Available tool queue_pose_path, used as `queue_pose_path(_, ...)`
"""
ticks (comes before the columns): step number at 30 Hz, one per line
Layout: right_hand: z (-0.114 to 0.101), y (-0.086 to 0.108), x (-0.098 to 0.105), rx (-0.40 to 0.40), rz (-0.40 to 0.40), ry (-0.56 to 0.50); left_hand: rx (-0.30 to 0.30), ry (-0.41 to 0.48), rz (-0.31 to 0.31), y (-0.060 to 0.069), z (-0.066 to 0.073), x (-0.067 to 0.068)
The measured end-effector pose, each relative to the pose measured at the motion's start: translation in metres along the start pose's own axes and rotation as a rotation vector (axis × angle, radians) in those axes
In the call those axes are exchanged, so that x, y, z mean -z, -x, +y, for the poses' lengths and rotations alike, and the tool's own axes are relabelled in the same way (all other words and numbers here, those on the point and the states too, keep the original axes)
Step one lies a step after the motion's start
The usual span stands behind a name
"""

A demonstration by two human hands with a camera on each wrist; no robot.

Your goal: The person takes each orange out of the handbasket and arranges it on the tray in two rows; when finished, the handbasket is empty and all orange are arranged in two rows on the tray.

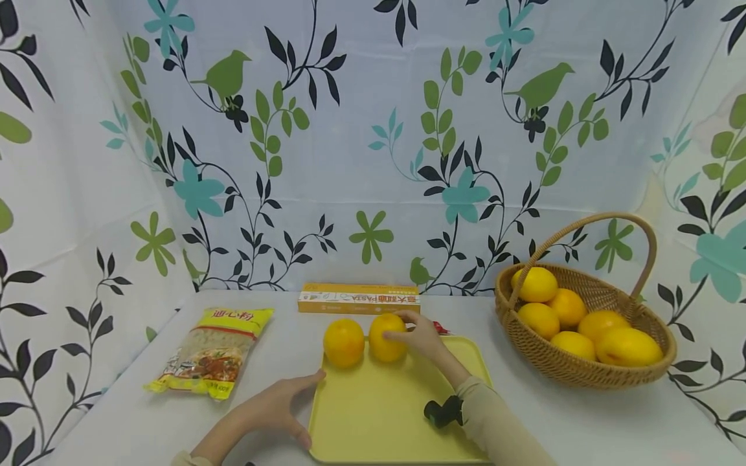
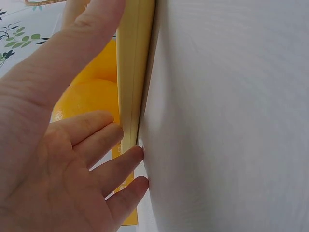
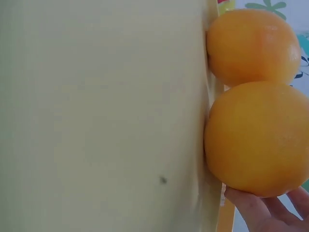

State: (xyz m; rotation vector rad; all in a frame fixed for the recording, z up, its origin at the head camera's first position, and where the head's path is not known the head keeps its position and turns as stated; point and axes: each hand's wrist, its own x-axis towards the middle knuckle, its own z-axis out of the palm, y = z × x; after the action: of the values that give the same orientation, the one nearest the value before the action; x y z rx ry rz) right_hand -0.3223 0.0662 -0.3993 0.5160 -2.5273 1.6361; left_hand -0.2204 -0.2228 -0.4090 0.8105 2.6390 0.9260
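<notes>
A yellow tray (image 1: 373, 414) lies on the white table. Two oranges rest at its far left end, side by side. My right hand (image 1: 421, 335) grips the right-hand orange (image 1: 384, 353) from its right side, thumb and fingers about it. In the right wrist view this orange (image 3: 258, 140) nearly touches the other orange (image 3: 253, 46). My left hand (image 1: 274, 408) is at the tray's left edge, thumb and fingers spread. Seen from the left wrist, its fingertips (image 2: 135, 157) touch the tray's side wall (image 2: 130, 72).
A wicker basket (image 1: 559, 372) of several oranges and lemon-like yellow fruits stands at the right. Behind the tray lies a long pasta box (image 1: 358, 299). At the left is a yellow food packet (image 1: 215, 353). A small red item (image 1: 441, 328) shows beyond the right hand.
</notes>
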Motion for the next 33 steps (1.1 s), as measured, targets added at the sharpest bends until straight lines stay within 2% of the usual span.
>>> queue_pose_path(5, 0.001, 0.001, -0.001, 0.001, 0.02, -0.032, -0.007, -0.001, 0.002, -0.002, -0.001, 0.0)
queue_pose_path(12, 0.005, -0.002, -0.001, 0.012, -0.028, 0.027, -0.001, 0.006, -0.009, -0.003, -0.001, 0.001)
queue_pose_path(19, -0.001, 0.001, 0.004, -0.025, -0.071, 0.05, 0.013, 0.027, -0.019, -0.004, 0.002, 0.001)
queue_pose_path(26, -0.016, 0.005, 0.016, -0.056, -0.08, -0.039, 0.01, 0.011, -0.023, -0.004, 0.001, 0.0)
queue_pose_path(33, -0.038, 0.007, 0.04, 0.01, -0.124, -0.123, -0.004, 0.006, -0.011, -0.003, -0.001, 0.001)
